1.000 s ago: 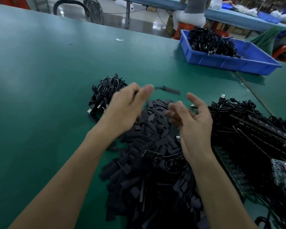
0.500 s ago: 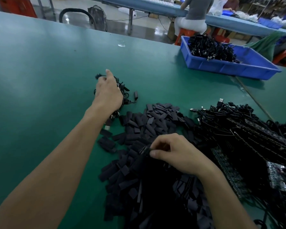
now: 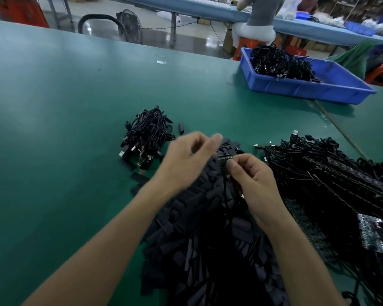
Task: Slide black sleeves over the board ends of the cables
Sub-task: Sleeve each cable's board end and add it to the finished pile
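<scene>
A big heap of black sleeves (image 3: 199, 250) lies on the green table in front of me. My right hand (image 3: 254, 182) hovers over the heap and pinches a cable by its small circuit board end (image 3: 225, 159), the cable hanging down below. My left hand (image 3: 188, 160) is just left of that board, fingers apart and blurred, with nothing visible in it. A pile of black cables with bare boards (image 3: 332, 186) lies at the right. A smaller bundle of cables (image 3: 146, 135) sits at the left, beyond the heap.
A blue bin (image 3: 305, 87) holding black cables stands at the back right. One loose sleeve (image 3: 181, 127) lies near the small bundle. A thin rod (image 3: 338, 129) lies across the table at right. A seated person works at another table behind.
My left hand came back from the small cable bundle to the middle. My right hand rose from the sleeve heap, now holding a cable's board end.
</scene>
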